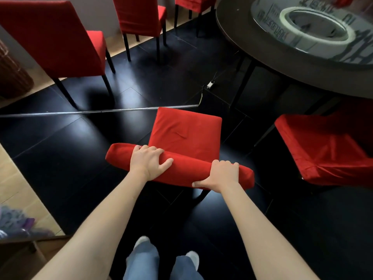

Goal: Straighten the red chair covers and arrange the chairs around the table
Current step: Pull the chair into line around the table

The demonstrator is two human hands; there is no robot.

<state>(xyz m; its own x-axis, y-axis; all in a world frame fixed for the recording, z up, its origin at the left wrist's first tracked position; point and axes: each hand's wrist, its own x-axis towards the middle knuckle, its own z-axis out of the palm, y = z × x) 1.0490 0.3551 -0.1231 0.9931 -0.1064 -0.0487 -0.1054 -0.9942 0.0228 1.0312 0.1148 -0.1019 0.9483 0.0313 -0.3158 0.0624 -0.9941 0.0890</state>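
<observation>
A chair in a red cover [186,134] stands right in front of me, its seat pointing toward the round dark table [242,47]. Both my hands are on the top of its backrest. My left hand [149,159] lies over the left part of the top edge, fingers curled over the far side and thumb spread. My right hand [219,174] grips the right part, fingers over the top and thumb along the near face. The seat cover shows a small crease near its middle.
A second red-covered chair [327,150] with a wrinkled cover stands at the right by the table. Three more red chairs [60,41] [139,15] [193,3] line the far left and back. A glass turntable [314,27] tops the table. A cable and plug [210,84] lie on the black floor.
</observation>
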